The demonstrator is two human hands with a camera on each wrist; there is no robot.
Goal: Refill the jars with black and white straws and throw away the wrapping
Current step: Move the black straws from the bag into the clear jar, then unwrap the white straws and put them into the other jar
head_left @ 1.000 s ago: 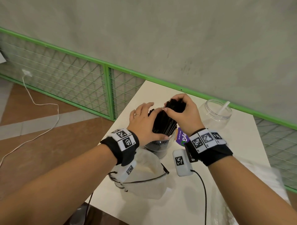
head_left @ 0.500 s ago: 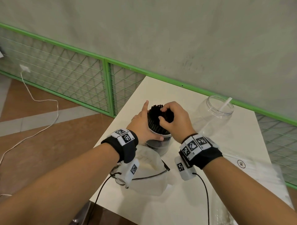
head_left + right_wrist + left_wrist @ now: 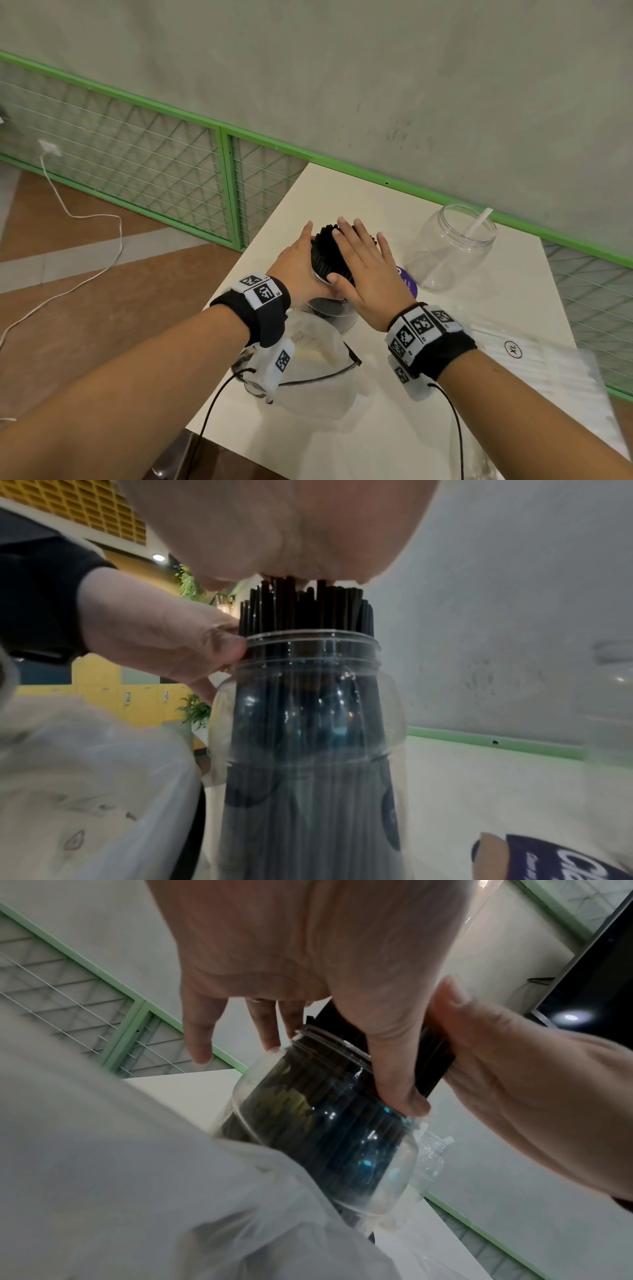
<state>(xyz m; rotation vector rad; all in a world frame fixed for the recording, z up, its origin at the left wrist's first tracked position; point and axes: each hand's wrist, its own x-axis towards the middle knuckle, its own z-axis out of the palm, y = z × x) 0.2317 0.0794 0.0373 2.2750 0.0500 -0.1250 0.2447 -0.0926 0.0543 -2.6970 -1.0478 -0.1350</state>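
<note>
A clear jar (image 3: 308, 723) packed with black straws (image 3: 325, 253) stands near the table's left edge. Uneven straw tips (image 3: 304, 610) stick out above the rim. My left hand (image 3: 299, 267) holds the jar at its neck, thumb (image 3: 394, 1074) on the near side and fingers behind. My right hand (image 3: 363, 263) lies flat on the straw tops, fingers straight, palm (image 3: 291, 534) pressing down. A second clear jar (image 3: 452, 246) to the right holds one white straw (image 3: 479, 222). A pack of white straws (image 3: 534, 363) marked XL lies at the right.
Crumpled clear plastic wrapping (image 3: 308, 363) lies in front of the black-straw jar, under my left wrist. A purple label (image 3: 409, 282) lies on the white table (image 3: 342, 192) between the jars. A green mesh railing (image 3: 226, 185) runs behind the table; the left table edge drops to the floor.
My right hand let go of the black straw bundle and opened flat over the tips. The straws sank lower into the jar. My left hand stayed at the jar's neck.
</note>
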